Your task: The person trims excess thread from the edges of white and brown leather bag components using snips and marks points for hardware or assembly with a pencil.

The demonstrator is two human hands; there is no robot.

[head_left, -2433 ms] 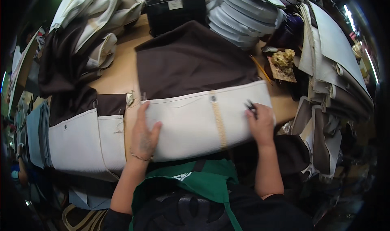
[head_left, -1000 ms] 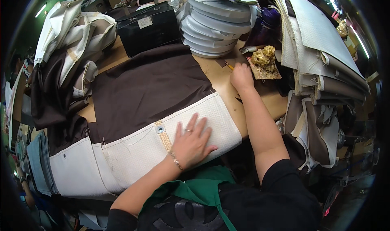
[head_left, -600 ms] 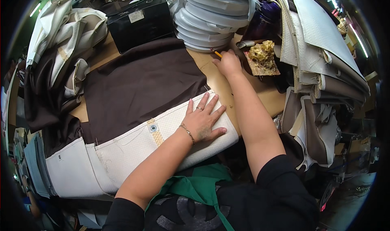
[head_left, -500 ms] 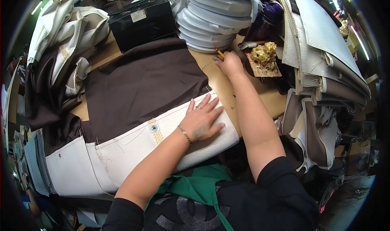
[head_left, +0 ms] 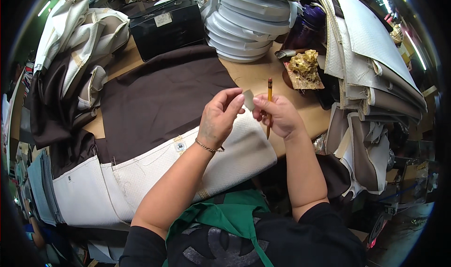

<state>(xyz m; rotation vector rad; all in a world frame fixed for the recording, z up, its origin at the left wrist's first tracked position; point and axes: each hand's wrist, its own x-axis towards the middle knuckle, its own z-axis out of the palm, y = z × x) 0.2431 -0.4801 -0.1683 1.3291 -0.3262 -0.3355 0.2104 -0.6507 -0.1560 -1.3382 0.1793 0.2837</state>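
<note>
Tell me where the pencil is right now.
In the head view, the pencil is just right of centre, held in the right hand, immediately right of the small grey piece.

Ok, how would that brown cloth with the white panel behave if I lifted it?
The brown cloth would probably flop and droop, since soft wrinkles run across it. The white panel looks somewhat thicker and stiffer, as its lower side bends in a smooth, rounded curve.

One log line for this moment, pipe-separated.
left hand: pinching small flat grey piece | right hand: pinching same piece, holding slim yellow pencil | beneath: white textured fabric panel
</note>
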